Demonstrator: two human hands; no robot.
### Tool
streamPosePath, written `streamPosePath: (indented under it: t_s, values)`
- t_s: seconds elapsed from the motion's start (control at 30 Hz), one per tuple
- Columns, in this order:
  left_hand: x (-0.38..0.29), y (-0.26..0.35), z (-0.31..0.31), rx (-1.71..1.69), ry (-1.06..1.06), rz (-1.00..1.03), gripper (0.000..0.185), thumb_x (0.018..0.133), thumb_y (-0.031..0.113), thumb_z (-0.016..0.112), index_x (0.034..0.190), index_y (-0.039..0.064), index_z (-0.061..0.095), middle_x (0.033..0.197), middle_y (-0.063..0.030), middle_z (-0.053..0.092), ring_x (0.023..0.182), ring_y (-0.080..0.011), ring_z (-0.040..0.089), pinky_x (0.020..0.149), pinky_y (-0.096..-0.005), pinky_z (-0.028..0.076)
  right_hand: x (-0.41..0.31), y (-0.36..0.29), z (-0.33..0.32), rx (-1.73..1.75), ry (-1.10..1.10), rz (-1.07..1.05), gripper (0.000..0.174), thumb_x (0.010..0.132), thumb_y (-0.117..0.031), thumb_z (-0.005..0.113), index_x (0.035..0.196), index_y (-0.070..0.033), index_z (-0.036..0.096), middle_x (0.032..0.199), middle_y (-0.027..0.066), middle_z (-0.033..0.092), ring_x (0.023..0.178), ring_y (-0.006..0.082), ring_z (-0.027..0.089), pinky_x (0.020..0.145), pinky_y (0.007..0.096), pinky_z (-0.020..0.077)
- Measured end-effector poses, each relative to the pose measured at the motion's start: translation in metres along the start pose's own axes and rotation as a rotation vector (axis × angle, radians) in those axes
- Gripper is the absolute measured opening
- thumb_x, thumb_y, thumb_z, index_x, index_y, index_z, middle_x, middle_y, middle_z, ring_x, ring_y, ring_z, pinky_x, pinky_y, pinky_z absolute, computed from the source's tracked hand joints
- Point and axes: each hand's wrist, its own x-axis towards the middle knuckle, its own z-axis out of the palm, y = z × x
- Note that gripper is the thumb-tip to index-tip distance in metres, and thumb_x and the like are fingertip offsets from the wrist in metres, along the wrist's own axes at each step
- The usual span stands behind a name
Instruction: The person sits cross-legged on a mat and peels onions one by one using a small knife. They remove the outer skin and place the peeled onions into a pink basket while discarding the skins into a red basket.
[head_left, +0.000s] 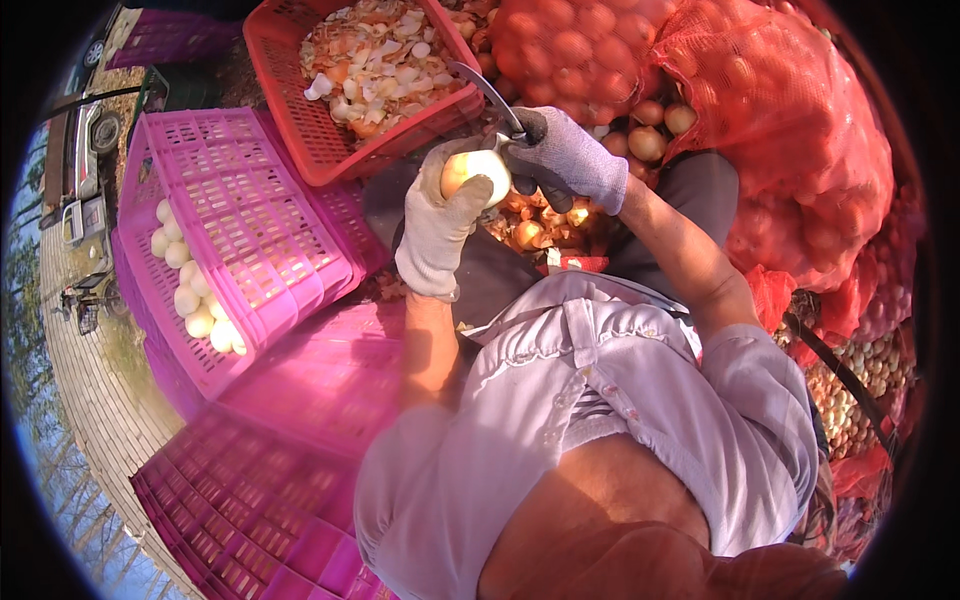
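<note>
My left hand (442, 217), in a light knitted work glove, is closed around a partly peeled onion (478, 176) with its thumb across the front. The onion shows pale flesh on one side and yellowish skin on the other. My right hand (559, 154), in a grey glove with dark fingers, grips a knife (491, 94) whose curved blade points up and away to the left. The right fingers are close beside the onion; whether they touch it is hard to tell. Below the hands, unpeeled onions (529, 234) lie among loose brown skins between my legs.
A red plastic crate (360, 161) ahead holds onion peelings (375, 67). Left stands a pink plastic crate (247, 202) with peeled onions (199, 322), and more purple crates (240, 495) lie nearer. Red mesh sacks (787, 135) full of onions crowd the right, with loose onions (646, 142) beside them.
</note>
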Motion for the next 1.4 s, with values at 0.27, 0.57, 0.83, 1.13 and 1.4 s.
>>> streamPosePath:
  t_s: [0.27, 0.57, 0.83, 1.13, 1.4]
  values:
    - [0.014, -0.036, -0.008, -0.862, -0.135, -0.143, 0.059, 0.088, 0.048, 0.063, 0.123, 0.001, 0.054, 0.110, -0.0140, 0.064, 0.087, -0.0224, 0.061, 0.061, -0.0304, 0.048, -0.001, 0.011, 0.006, 0.333, 0.135, 0.025, 0.021, 0.091, -0.016, 0.052, 0.101, 0.001, 0.060, 0.076, 0.0054, 0.064, 0.063, 0.0110, 0.061, 0.053, 0.0265, 0.0495]
    - [0.022, -0.034, 0.009, -0.321, 0.086, 0.075, 0.064, 0.086, 0.055, 0.062, 0.119, 0.001, 0.053, 0.100, -0.0111, 0.062, 0.080, -0.0205, 0.058, 0.063, -0.0286, 0.045, -0.005, 0.010, 0.003, 0.418, 0.063, -0.016, 0.030, 0.096, -0.027, 0.046, 0.102, 0.001, 0.057, 0.069, 0.0070, 0.059, 0.048, 0.0090, 0.052, 0.041, 0.0210, 0.0419]
    - [0.027, -0.029, -0.011, -1.200, -0.200, -0.164, 0.070, 0.080, 0.058, 0.066, 0.116, -0.001, 0.054, 0.108, -0.0167, 0.057, 0.068, -0.0178, 0.048, 0.049, -0.0219, 0.037, 0.011, 0.028, -0.017, 0.835, 0.157, -0.128, 0.027, 0.095, -0.022, 0.053, 0.110, 0.000, 0.057, 0.081, 0.0070, 0.063, 0.069, 0.0119, 0.060, 0.061, 0.0255, 0.0520]
    - [0.028, -0.018, -0.007, -1.094, 0.028, -0.068, 0.066, 0.080, 0.061, 0.063, 0.113, 0.004, 0.057, 0.107, -0.0111, 0.060, 0.070, -0.0174, 0.050, 0.048, -0.0219, 0.036, 0.107, -0.001, -0.001, -0.277, 0.312, -0.137, 0.046, 0.089, -0.033, 0.067, 0.123, -0.004, 0.056, 0.076, 0.0047, 0.063, 0.056, 0.0092, 0.056, 0.050, 0.0246, 0.0471]
    - [0.029, -0.027, 0.011, -0.813, 0.149, -0.050, 0.066, 0.078, 0.065, 0.062, 0.111, 0.009, 0.060, 0.092, -0.0039, 0.064, 0.073, -0.0165, 0.060, 0.048, -0.0260, 0.040, 0.011, 0.005, 0.016, 0.333, -0.090, -0.040, 0.040, 0.092, -0.015, 0.062, 0.126, 0.001, 0.052, 0.100, 0.0049, 0.067, 0.084, 0.0103, 0.067, 0.066, 0.0221, 0.0529]
